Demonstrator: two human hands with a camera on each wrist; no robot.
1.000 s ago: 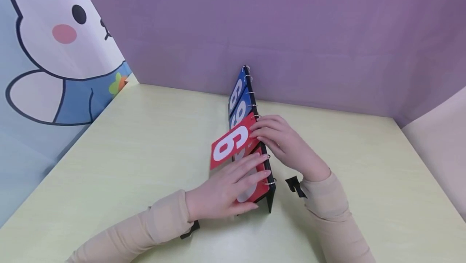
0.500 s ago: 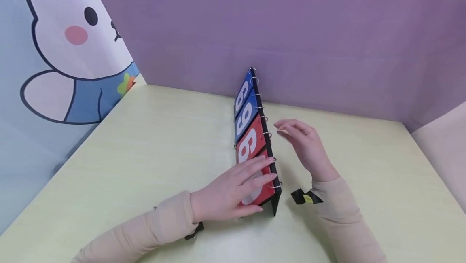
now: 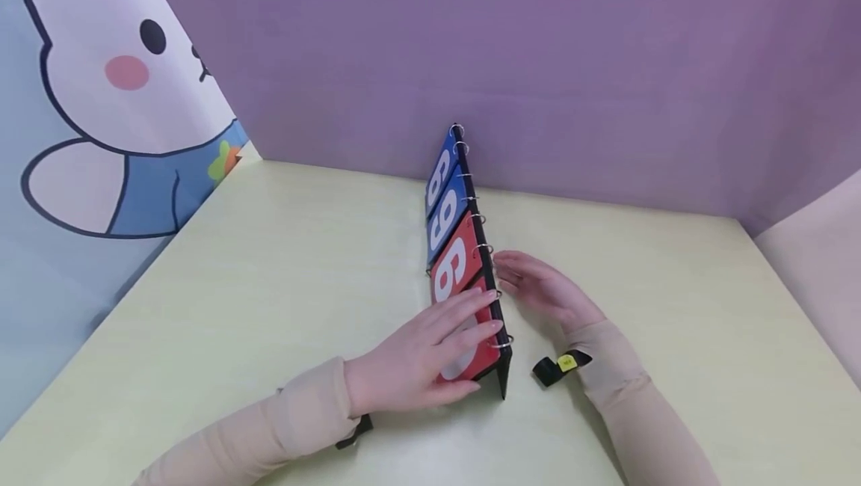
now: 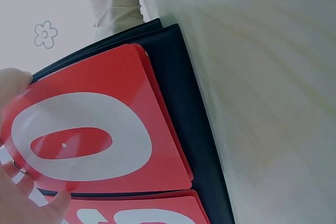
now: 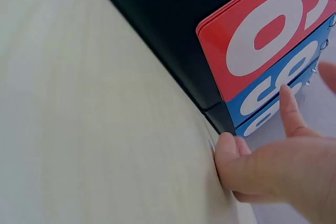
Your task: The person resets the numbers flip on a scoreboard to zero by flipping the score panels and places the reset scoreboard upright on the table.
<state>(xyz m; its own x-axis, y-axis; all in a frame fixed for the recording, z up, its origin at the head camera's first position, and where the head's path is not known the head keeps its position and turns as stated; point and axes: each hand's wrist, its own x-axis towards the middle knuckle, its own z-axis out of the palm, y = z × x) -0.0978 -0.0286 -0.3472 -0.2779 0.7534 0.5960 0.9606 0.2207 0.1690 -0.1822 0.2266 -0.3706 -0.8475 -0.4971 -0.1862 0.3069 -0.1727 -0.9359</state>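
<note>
A black tabletop flip scoreboard (image 3: 495, 314) stands like a tent on the table, its ring-bound edge on top. Two blue cards (image 3: 460, 188) hang at its far end, two red ones nearer, all with white digits. My left hand (image 3: 413, 363) rests with spread fingers on the nearest red card (image 4: 131, 69), which shows a 0 in the left wrist view. To the board's right is my right hand (image 3: 541, 288), its fingers near the rings, holding nothing. In the right wrist view, a finger lies in front of the blue cards (image 5: 249, 94) on the board's other face.
The pale table (image 3: 269, 269) extends on both sides of the board. A purple cloth backdrop (image 3: 572, 82) rises behind it, and a cloth printed with a white cartoon animal (image 3: 74, 97) hangs at the left. Black straps (image 3: 554, 368) hang from the wrists.
The raised red card has dropped flat against the board. My right hand let it go, drew back to the right, then came lower and closer to the board. My left hand stays put.
</note>
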